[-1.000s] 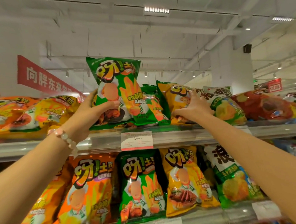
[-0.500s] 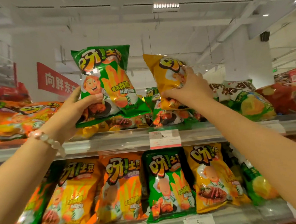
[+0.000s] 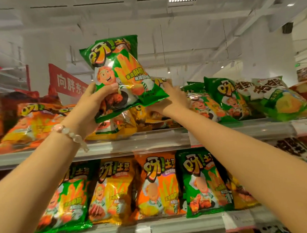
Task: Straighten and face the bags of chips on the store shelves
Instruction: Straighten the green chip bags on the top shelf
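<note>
Left hand (image 3: 93, 103) raised above the top shelf (image 3: 132, 144), thumb and fingers curled round the lower part of a green chip bag (image 3: 118, 73), held upright and slightly tilted. Right hand (image 3: 168, 101) reaching behind that bag onto a yellow bag (image 3: 149, 114) lying on the shelf; grip partly hidden, cannot tell. Beaded bracelet (image 3: 70, 134) on left wrist. More green bags (image 3: 224, 98) leaning just right. Red banner (image 3: 67, 81) behind. Upright bags (image 3: 156, 185) filling the lower shelf.
</note>
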The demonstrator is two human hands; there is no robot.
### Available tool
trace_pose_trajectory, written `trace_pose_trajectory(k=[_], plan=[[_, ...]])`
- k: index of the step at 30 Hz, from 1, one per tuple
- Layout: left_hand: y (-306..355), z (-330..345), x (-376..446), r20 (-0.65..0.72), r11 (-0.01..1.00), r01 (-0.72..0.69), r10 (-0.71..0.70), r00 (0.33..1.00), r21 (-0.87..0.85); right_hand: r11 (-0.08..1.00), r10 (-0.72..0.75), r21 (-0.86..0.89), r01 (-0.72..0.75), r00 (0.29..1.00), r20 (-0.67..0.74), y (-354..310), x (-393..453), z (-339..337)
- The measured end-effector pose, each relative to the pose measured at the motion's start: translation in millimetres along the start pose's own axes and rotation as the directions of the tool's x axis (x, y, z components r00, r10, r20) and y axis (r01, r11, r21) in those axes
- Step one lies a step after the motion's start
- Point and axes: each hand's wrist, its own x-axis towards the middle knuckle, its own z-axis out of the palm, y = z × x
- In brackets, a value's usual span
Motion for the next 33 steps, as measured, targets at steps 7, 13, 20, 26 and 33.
trace_pose_trajectory(k=[7, 13, 20, 26, 33], plan=[[-3, -6, 2, 0.022, 0.999, 0.003, -0.003, 1.0, -0.034, 0.971, 0.188, -0.158, -0.179, 0.981, 0.046, -18, -20, 29], [-12, -18, 2, 0.036, 0.999, 0.031, -0.032, 0.999, 0.024, 0.99, 0.141, -0.013, -0.141, 0.985, 0.102, -5, -23, 31], [-26, -22, 2, 0.058, 1.0, 0.014, -0.015, 0.998, 0.02, 0.975, -0.217, 0.012, 0.22, 0.95, 0.224, 31, -33, 14], [-35, -7, 3, 0.047, 1.0, 0.011, -0.011, 0.999, -0.002, 0.965, -0.26, -0.006, 0.262, 0.96, 0.106, 46, -35, 20], [-36, 25, 10, 0.061, 1.0, -0.008, 0.008, 0.998, 0.006, 0.928, -0.263, 0.32, 0.192, 0.945, 0.196, 68, -25, -2]])
